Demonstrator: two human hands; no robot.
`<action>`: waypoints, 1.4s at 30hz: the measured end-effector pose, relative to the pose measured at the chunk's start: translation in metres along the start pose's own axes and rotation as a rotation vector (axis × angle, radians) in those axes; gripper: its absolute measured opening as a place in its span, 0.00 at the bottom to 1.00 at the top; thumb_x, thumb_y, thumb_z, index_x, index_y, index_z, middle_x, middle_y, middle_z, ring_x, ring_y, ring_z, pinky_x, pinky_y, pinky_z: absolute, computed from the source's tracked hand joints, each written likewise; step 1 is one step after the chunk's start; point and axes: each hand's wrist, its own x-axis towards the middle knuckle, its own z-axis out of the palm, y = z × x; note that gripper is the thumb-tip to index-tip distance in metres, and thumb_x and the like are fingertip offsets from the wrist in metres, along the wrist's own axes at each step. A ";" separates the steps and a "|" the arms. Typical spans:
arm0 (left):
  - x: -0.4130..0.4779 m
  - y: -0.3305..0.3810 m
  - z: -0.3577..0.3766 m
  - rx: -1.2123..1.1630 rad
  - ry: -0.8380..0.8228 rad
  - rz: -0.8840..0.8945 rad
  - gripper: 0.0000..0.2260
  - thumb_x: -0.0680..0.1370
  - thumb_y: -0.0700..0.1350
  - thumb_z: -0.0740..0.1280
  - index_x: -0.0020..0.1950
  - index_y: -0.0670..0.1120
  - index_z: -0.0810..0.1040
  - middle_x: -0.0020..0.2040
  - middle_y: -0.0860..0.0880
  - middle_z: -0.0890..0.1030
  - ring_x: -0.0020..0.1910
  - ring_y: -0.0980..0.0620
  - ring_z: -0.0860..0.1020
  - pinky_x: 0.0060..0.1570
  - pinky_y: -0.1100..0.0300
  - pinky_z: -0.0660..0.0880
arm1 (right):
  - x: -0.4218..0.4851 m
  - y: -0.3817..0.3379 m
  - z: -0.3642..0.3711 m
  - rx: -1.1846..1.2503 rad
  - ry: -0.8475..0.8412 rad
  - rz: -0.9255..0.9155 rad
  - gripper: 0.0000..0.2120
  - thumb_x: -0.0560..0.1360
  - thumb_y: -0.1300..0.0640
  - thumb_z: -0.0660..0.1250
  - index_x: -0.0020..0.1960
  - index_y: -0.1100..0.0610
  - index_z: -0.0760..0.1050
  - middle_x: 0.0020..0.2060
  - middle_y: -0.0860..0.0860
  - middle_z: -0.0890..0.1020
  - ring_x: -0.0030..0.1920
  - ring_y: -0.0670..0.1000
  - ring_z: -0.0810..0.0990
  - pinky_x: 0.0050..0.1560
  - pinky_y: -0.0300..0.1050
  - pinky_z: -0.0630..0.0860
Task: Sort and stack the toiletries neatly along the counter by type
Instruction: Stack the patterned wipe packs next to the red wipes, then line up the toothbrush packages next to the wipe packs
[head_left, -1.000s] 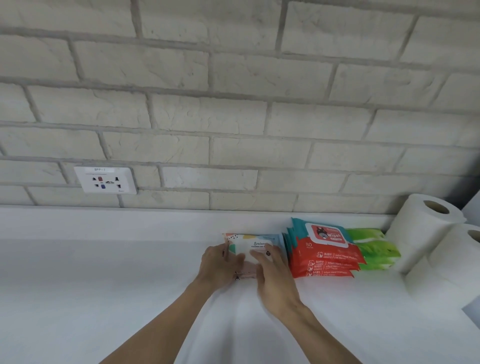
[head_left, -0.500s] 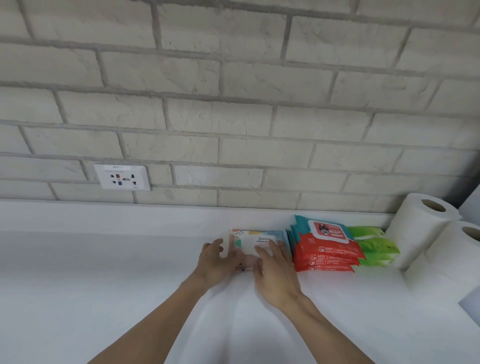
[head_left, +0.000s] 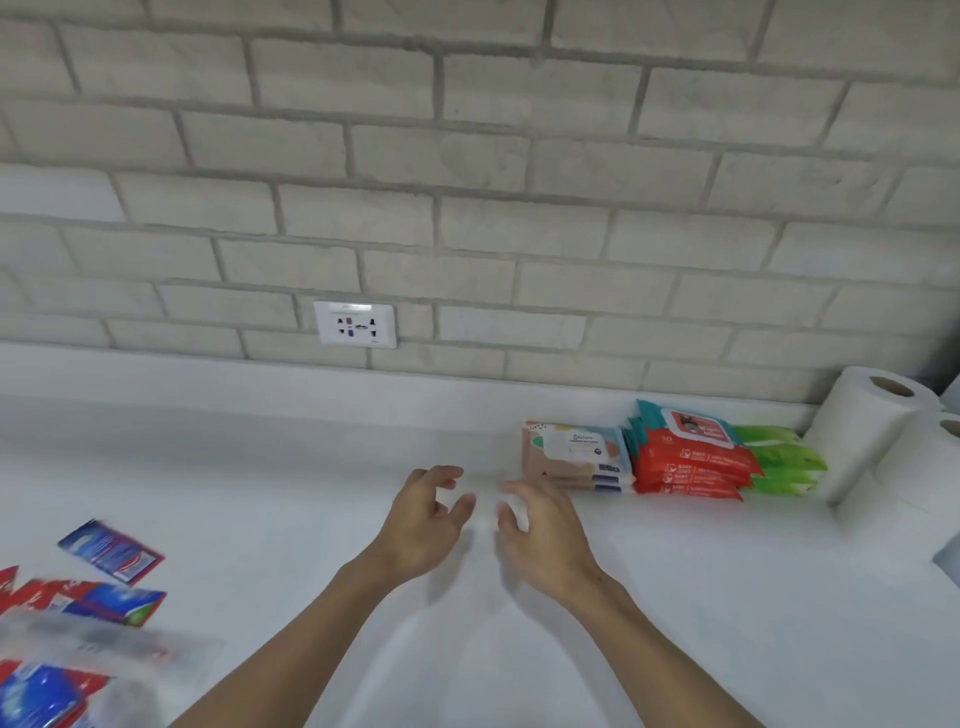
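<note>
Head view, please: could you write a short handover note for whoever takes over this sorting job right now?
Hands: left hand and right hand are both empty, fingers loosely curled, over the counter just left of the beige wipes stack.
Along the back wall, left to right: beige wipes stack, red wipes stack, green packs, paper rolls.
Done: those groups are stacked by type, side by side.
Left: the red-and-blue packets lie scattered at the near left, blurred; they need sorting, probably left of the beige stack.
</note>
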 end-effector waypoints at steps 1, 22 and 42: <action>-0.010 -0.002 -0.010 -0.007 0.010 0.005 0.16 0.78 0.52 0.66 0.65 0.53 0.73 0.57 0.54 0.72 0.48 0.53 0.78 0.47 0.62 0.77 | -0.005 -0.010 0.004 0.026 -0.009 -0.008 0.15 0.79 0.52 0.61 0.64 0.51 0.75 0.63 0.47 0.75 0.66 0.48 0.69 0.61 0.34 0.63; -0.146 -0.126 -0.207 0.078 0.179 -0.211 0.09 0.78 0.43 0.66 0.57 0.53 0.78 0.54 0.58 0.79 0.49 0.57 0.78 0.40 0.70 0.73 | -0.076 -0.194 0.154 0.123 -0.421 -0.175 0.17 0.78 0.48 0.63 0.66 0.47 0.72 0.64 0.47 0.74 0.65 0.48 0.72 0.66 0.43 0.69; -0.152 -0.164 -0.253 -0.070 0.163 -0.507 0.09 0.80 0.46 0.65 0.50 0.42 0.81 0.33 0.45 0.84 0.28 0.52 0.80 0.31 0.62 0.78 | -0.069 -0.236 0.194 0.016 -0.486 -0.014 0.12 0.75 0.55 0.68 0.57 0.57 0.79 0.55 0.53 0.81 0.54 0.52 0.78 0.52 0.44 0.77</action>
